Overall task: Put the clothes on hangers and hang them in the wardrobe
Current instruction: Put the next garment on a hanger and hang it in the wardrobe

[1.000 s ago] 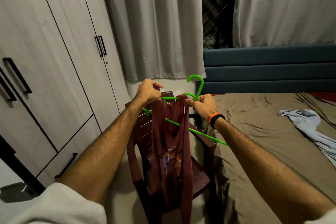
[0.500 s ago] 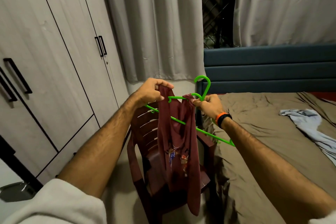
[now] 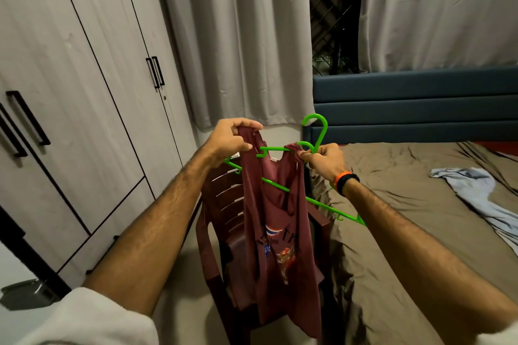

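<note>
The left hand (image 3: 228, 140) grips one strap of the top (image 3: 276, 235). The right hand (image 3: 325, 159) pinches the other strap against the hanger (image 3: 318, 136), whose bar slants down between them.

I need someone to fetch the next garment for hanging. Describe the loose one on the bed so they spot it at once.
Start at the bed with the olive-brown sheet, below the blue headboard. Near its right edge lies a crumpled light blue garment. It is the only clothing on the sheet; the maroon tank top is on a green hanger.
</note>
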